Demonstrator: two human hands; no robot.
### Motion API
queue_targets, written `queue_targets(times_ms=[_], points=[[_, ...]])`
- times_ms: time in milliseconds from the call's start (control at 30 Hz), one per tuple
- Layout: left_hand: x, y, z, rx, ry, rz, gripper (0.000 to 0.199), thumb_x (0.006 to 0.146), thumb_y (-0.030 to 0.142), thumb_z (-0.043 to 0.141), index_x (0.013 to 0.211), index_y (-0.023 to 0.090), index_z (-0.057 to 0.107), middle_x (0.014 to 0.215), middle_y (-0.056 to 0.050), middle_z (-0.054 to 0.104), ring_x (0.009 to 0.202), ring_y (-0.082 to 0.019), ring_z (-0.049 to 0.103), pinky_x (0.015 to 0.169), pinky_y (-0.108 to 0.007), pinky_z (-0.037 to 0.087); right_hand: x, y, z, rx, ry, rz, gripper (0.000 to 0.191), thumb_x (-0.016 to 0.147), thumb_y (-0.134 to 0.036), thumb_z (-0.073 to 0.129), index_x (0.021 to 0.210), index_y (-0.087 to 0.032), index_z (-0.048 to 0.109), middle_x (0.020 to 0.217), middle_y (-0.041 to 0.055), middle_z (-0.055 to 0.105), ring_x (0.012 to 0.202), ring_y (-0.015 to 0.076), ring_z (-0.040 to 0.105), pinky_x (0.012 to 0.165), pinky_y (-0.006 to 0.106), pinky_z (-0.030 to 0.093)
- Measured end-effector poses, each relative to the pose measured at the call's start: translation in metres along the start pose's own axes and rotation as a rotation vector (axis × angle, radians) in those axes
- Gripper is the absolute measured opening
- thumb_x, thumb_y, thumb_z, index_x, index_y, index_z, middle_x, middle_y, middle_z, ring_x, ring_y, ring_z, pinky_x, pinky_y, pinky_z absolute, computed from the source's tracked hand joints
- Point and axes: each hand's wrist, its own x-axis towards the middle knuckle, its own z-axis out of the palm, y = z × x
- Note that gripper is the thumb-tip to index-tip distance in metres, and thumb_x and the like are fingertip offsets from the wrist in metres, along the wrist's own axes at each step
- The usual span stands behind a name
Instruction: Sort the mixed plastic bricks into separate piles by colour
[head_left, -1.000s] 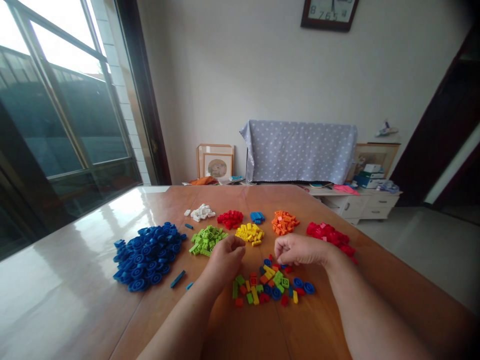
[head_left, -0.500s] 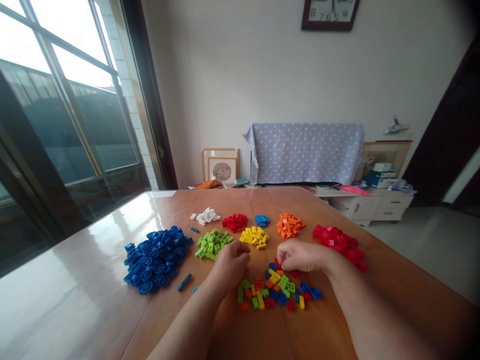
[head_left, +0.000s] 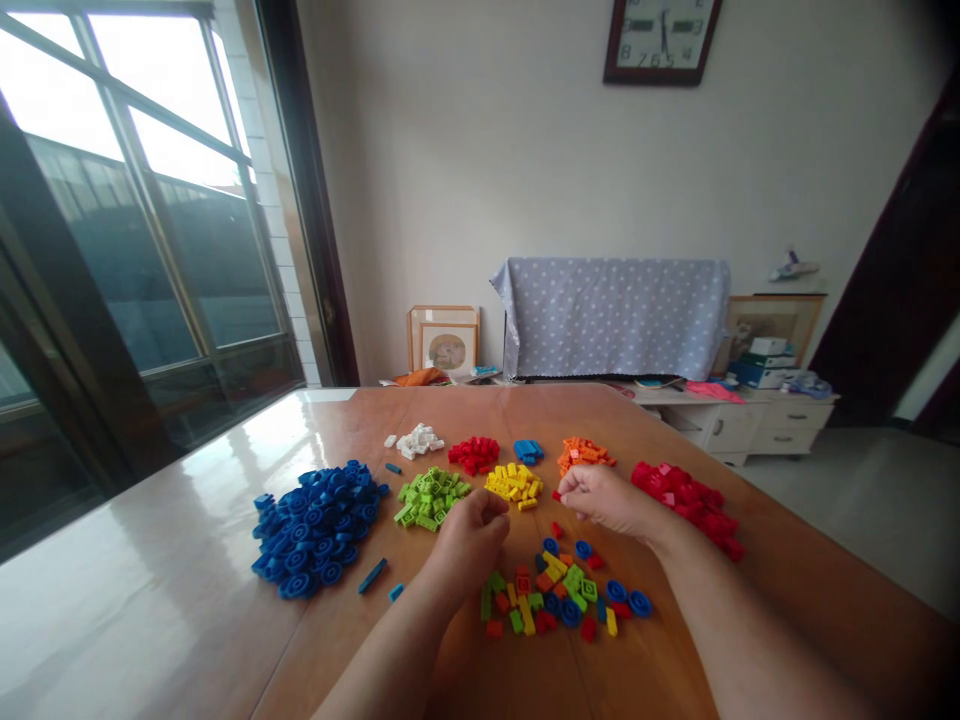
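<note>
My right hand (head_left: 604,498) pinches a small red brick (head_left: 556,495) at its fingertips, just in front of the orange brick pile (head_left: 586,452). My left hand (head_left: 474,535) is curled closed beside the yellow brick pile (head_left: 514,484) and the lime green brick pile (head_left: 429,498); what its fingers hold, if anything, is hidden. Below and between both hands lies a mixed scatter of bricks (head_left: 551,568) in red, yellow, green, orange and blue, with several round blue pieces (head_left: 615,591). One loose red brick (head_left: 556,530) lies just above this scatter.
A large blue pile (head_left: 319,530) is at the left of the wooden table (head_left: 187,560). White bricks (head_left: 418,441), red bricks (head_left: 474,455) and light blue bricks (head_left: 529,452) form a back row. A bigger red pile (head_left: 690,505) sits beyond my right forearm. Stray blue pieces (head_left: 373,576) lie left.
My right hand has moved up and away from the mixed scatter, and a red brick now shows at its fingertips. My left hand stays nearly in place. The view has tilted slightly upward.
</note>
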Motion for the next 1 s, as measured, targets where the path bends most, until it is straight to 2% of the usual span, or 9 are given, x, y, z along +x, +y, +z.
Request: queue_targets(times_ms=[167, 400, 633, 833, 933, 1000], points=[[-0.001, 0.001, 0.009, -0.132, -0.078, 0.068, 0.025, 0.075, 0.02, 0.062, 0.1, 0.016, 0.06, 0.068, 0.005, 0.053, 0.054, -0.007, 0.042, 0.048, -0.018, 0.029, -0.003, -0.014, 0.028, 0.053, -0.089, -0.081, 0.013, 0.081, -0.027, 0.061, 0.088, -0.017, 0.061, 0.061, -0.0033, 0.057, 0.053, 0.01, 0.05, 0.049, 0.02, 0.035], [-0.006, 0.01, 0.013, -0.121, -0.118, 0.13, 0.017, 0.077, 0.026, 0.063, 0.09, 0.014, 0.061, 0.068, 0.004, 0.052, 0.058, -0.007, 0.04, 0.052, -0.019, 0.029, -0.006, -0.022, 0.04, -0.004, -0.103, -0.124, 0.011, 0.081, -0.026, 0.06, 0.086, -0.017, 0.063, 0.062, -0.0033, 0.059, 0.054, 0.01, 0.05, 0.049, 0.019, 0.035], [-0.003, -0.006, 0.01, 0.055, -0.059, 0.178, 0.021, 0.082, 0.033, 0.062, 0.094, 0.016, 0.066, 0.065, 0.004, 0.05, 0.056, -0.008, 0.038, 0.051, -0.02, 0.026, -0.002, -0.017, 0.047, -0.015, -0.114, -0.168, 0.011, 0.076, -0.022, 0.061, 0.085, -0.016, 0.065, 0.065, -0.0026, 0.061, 0.058, 0.0108, 0.051, 0.051, 0.019, 0.036], [-0.009, -0.004, 0.008, 0.183, -0.029, 0.18, 0.015, 0.081, 0.026, 0.058, 0.089, 0.017, 0.067, 0.071, 0.002, 0.057, 0.059, -0.01, 0.046, 0.054, -0.02, 0.033, -0.001, -0.018, 0.048, 0.018, -0.117, -0.196, 0.011, 0.076, -0.022, 0.063, 0.084, -0.016, 0.066, 0.064, -0.003, 0.06, 0.057, 0.0107, 0.05, 0.051, 0.02, 0.034], [-0.01, -0.002, 0.007, 0.207, 0.044, 0.157, 0.014, 0.08, 0.026, 0.058, 0.086, 0.017, 0.067, 0.069, 0.001, 0.058, 0.059, -0.011, 0.049, 0.054, -0.02, 0.034, -0.001, -0.017, 0.041, 0.062, -0.096, -0.193, 0.016, 0.08, -0.028, 0.063, 0.091, -0.016, 0.066, 0.064, -0.0028, 0.061, 0.056, 0.011, 0.051, 0.051, 0.02, 0.035], [-0.007, 0.0, 0.002, 0.22, 0.112, 0.161, 0.013, 0.078, 0.025, 0.059, 0.084, 0.016, 0.067, 0.069, 0.001, 0.058, 0.061, -0.011, 0.05, 0.055, -0.02, 0.034, 0.001, -0.014, 0.035, 0.031, -0.019, -0.192, 0.019, 0.081, -0.031, 0.064, 0.094, -0.017, 0.065, 0.064, -0.003, 0.061, 0.057, 0.0112, 0.052, 0.053, 0.02, 0.035]])
